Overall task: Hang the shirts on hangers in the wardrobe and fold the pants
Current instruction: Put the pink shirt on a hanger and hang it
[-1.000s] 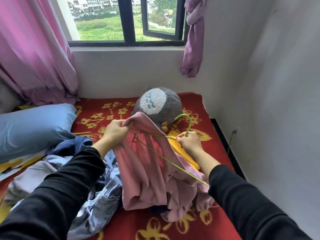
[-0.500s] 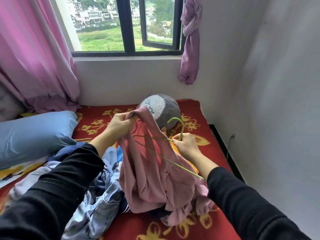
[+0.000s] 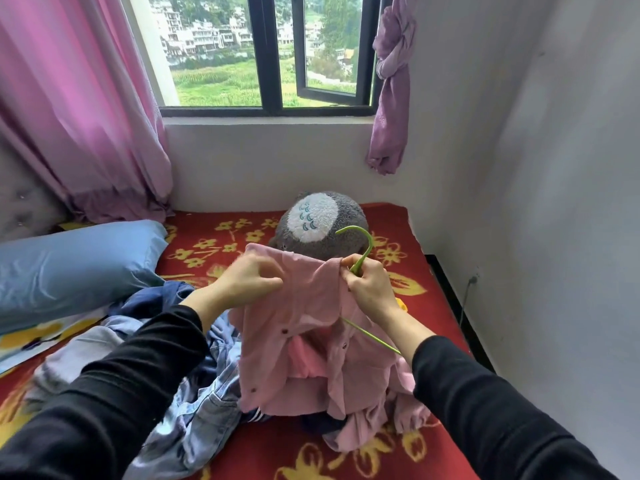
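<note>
Forearms in black sleeves reach forward from 7 and 5 o'clock and meet over the middle of the bed, both hands raised to the same height with their backs to the camera. The left hand [image 3: 250, 281] is slightly blurred.

The pink shirt [image 3: 298, 344] hangs between the two hands, held up by its top edge. Its button placket is open down the front and its lower part is bunched on the red blanket [image 3: 349, 457]. The green hanger [image 3: 363, 258] is partly inside the shirt. Its hook rises clear at 1 o'clock of the shirt, and one thin arm pokes out at 4 o'clock, beside the right wrist.

The left hand's fingers are curled together and pinch the shirt's top edge at 11 o'clock. The right hand [image 3: 371, 289] has its fingers closed on the hanger's neck, and it pinches the adjoining shirt edge too.

A denim heap [image 3: 207, 403] lies at 8 o'clock of the shirt, touching it. A grey plush toy [image 3: 320, 220] sits at 12 o'clock and a blue pillow [image 3: 72, 268] at 9 o'clock.
</note>
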A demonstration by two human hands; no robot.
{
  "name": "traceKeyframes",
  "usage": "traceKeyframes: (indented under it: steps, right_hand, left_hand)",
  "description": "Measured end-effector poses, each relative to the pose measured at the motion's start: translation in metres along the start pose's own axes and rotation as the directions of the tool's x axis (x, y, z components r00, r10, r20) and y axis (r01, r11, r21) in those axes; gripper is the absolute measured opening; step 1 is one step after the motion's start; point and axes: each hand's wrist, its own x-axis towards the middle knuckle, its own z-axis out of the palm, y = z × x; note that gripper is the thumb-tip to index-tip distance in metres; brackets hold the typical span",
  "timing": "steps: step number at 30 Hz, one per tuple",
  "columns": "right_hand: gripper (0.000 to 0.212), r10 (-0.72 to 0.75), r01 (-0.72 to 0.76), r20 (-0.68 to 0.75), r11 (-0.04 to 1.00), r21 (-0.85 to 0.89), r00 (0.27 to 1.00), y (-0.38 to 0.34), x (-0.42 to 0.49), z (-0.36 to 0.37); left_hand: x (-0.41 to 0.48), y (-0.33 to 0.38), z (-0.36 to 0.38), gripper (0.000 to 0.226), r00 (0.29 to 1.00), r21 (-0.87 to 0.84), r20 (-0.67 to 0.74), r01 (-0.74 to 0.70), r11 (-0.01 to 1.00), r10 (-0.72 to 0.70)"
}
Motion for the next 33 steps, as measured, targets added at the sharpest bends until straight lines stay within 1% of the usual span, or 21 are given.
traceKeyframes:
  steps: [1, 2, 3, 4, 6, 8, 9, 10, 11, 13, 14, 16, 18, 19, 20, 21, 23, 26, 28, 30, 33]
  right_hand:
    - [0.014, 0.002, -0.003, 0.020, 0.999, 0.036, 1.000, 0.000, -0.003, 0.000]
    - [0.014, 0.001, -0.004, 0.042, 0.998, 0.063, 0.999, 0.000, -0.005, 0.001]
    - [0.013, -0.004, -0.001, 0.070, 0.997, 0.077, 0.998, -0.002, -0.008, 0.001]
    - [0.012, -0.007, -0.003, 0.113, 0.996, 0.084, 0.994, -0.004, -0.010, 0.002]
    - [0.012, 0.012, -0.052, 0.270, 0.989, 0.142, 0.963, -0.007, -0.015, -0.001]
    - [0.014, 0.120, -0.243, 0.486, 0.950, 0.198, 0.865, -0.006, -0.016, -0.011]
    - [0.016, 0.188, -0.340, 0.546, 0.921, 0.191, 0.816, -0.002, -0.014, -0.018]
    - [0.018, 0.245, -0.404, 0.558, 0.897, 0.180, 0.793, 0.003, -0.010, -0.024]
    - [0.021, 0.293, -0.439, 0.531, 0.882, 0.170, 0.795, 0.008, -0.008, -0.029]
    - [0.026, 0.346, -0.420, 0.445, 0.904, 0.077, 0.826, 0.020, -0.003, -0.031]
    - [0.025, 0.345, -0.373, 0.443, 0.927, -0.026, 0.827, 0.025, -0.003, -0.028]
    - [0.022, 0.335, -0.247, 0.528, 0.941, -0.232, 0.780, 0.037, -0.006, -0.015]
    - [0.007, 0.329, -0.099, 0.576, 0.914, -0.394, 0.749, 0.046, -0.010, 0.001]
    - [0.009, 0.337, -0.053, 0.573, 0.889, -0.455, 0.747, 0.048, -0.010, 0.007]
    - [0.019, 0.351, -0.038, 0.561, 0.869, -0.493, 0.750, 0.051, -0.007, 0.010]
    - [0.026, 0.363, -0.054, 0.553, 0.867, -0.496, 0.750, 0.054, -0.004, 0.011]
    - [0.029, 0.370, -0.147, 0.511, 0.894, -0.424, 0.776, 0.058, 0.007, 0.001]
    - [0.033, 0.289, -0.260, 0.328, 0.957, -0.129, 0.900, 0.049, 0.035, -0.027]
    - [0.026, 0.226, -0.247, 0.262, 0.968, 0.050, 0.938, 0.031, 0.054, -0.040]
    - [0.014, 0.177, -0.208, 0.268, 0.974, 0.093, 0.947, 0.014, 0.064, -0.045]
    - [0.021, 0.160, -0.188, 0.416, 0.982, 0.028, 0.895, 0.006, 0.064, -0.049]
  left_hand:
    - [0.004, 0.000, 0.005, 0.029, 0.979, 0.169, -0.186, -0.046, 0.985, 0.078]
    - [0.008, 0.000, 0.010, 0.043, 0.958, 0.313, -0.236, -0.082, 0.946, 0.161]
    - [0.012, 0.001, 0.014, 0.052, 0.959, 0.415, -0.180, -0.129, 0.901, 0.221]
    - [0.014, 0.002, 0.018, 0.051, 0.966, 0.466, -0.087, -0.176, 0.867, 0.243]
    - [0.019, 0.004, 0.022, 0.031, 0.977, 0.477, 0.021, -0.195, 0.857, 0.210]
    - [0.019, 0.003, 0.023, 0.024, 0.986, 0.469, 0.025, -0.159, 0.869, 0.167]
    - [0.019, 0.001, 0.024, 0.025, 0.987, 0.452, 0.016, -0.150, 0.879, 0.160]
    - [0.018, -0.001, 0.024, 0.027, 0.987, 0.424, 0.010, -0.151, 0.893, 0.162]
    - [0.017, -0.004, 0.024, 0.029, 0.985, 0.393, 0.008, -0.160, 0.906, 0.170]
    - [0.016, -0.007, 0.022, 0.032, 0.979, 0.336, 0.012, -0.196, 0.921, 0.204]
    - [0.016, -0.008, 0.021, 0.032, 0.974, 0.307, 0.007, -0.219, 0.926, 0.228]
    - [0.018, -0.008, 0.019, 0.031, 0.963, 0.242, -0.023, -0.255, 0.936, 0.268]
    - [0.022, -0.006, 0.015, 0.034, 0.953, 0.224, -0.053, -0.279, 0.934, 0.297]
    - [0.024, -0.005, 0.013, 0.035, 0.950, 0.240, -0.063, -0.284, 0.928, 0.307]
    - [0.027, -0.005, 0.009, 0.034, 0.948, 0.267, -0.064, -0.285, 0.920, 0.313]
    - [0.028, -0.007, 0.005, 0.031, 0.950, 0.310, -0.055, -0.277, 0.909, 0.308]
    - [0.030, -0.017, -0.007, 0.025, 0.965, 0.412, -0.025, -0.228, 0.882, 0.261]
    - [0.028, -0.034, -0.022, 0.036, 0.989, 0.483, -0.018, -0.120, 0.867, 0.146]
    - [0.030, -0.038, -0.023, 0.046, 0.991, 0.477, -0.033, -0.097, 0.874, 0.129]
    - [0.034, -0.039, -0.021, 0.048, 0.990, 0.457, -0.077, -0.070, 0.887, 0.118]
    - [0.039, -0.044, -0.027, 0.034, 0.981, 0.435, -0.178, 0.010, 0.900, 0.075]
